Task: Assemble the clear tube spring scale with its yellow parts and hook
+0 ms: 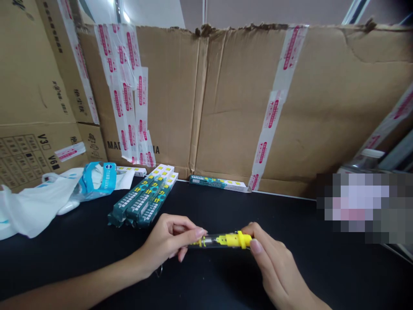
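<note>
Both hands hold one small object just above the black table (pixel 226 206): a dark clear tube with a yellow cap (pixel 222 240), lying level. My left hand (pixel 171 243) pinches its left end with fingers and thumb. My right hand (pixel 274 267) grips the yellow end with thumb and forefinger. Just behind my left hand lie three long teal-and-white boxes (pixel 143 198) side by side, angled away. One more such box (pixel 217 183) lies flat against the cardboard wall.
A tall taped cardboard sheet (pixel 232 103) closes off the back of the table. Stacked cartons (pixel 29 86) stand at the left. White plastic bags with a blue pack (pixel 64 191) lie at the left. A blurred patch covers the right side.
</note>
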A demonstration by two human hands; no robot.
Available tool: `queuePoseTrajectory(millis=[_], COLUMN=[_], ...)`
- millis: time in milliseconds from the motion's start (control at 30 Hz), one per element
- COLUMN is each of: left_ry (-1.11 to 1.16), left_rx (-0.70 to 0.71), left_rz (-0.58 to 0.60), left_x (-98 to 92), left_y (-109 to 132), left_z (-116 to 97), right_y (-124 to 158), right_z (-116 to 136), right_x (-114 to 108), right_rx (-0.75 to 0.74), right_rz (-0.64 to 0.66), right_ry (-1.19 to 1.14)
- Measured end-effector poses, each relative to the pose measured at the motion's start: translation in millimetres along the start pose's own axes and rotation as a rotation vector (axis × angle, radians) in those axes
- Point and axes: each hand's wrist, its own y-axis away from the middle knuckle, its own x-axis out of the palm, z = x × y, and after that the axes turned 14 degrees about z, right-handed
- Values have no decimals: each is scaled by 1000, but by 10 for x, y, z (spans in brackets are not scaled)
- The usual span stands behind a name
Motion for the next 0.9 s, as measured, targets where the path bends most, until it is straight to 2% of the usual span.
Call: queuePoseTrajectory(millis=[333, 467, 633, 800, 900], left_ry=[-13, -20, -11, -11, -30], left_rx=[88, 63, 8, 3, 13], left_rz=[66, 35, 85, 91, 117], left_x=[55, 36, -21, -13, 13], left_y=[60, 41, 29, 52, 69], left_z=[-37, -44, -31, -46, -73], right_y=[12, 0, -5, -21, -46], right_z=[-48, -71, -81, -53, -21], right_x=[46, 45, 42, 29, 36], right_rx=[73, 75, 20, 156, 270], right_rz=[7, 53, 140, 142, 98], right_ry=[-19, -46, -134, -252, -318])
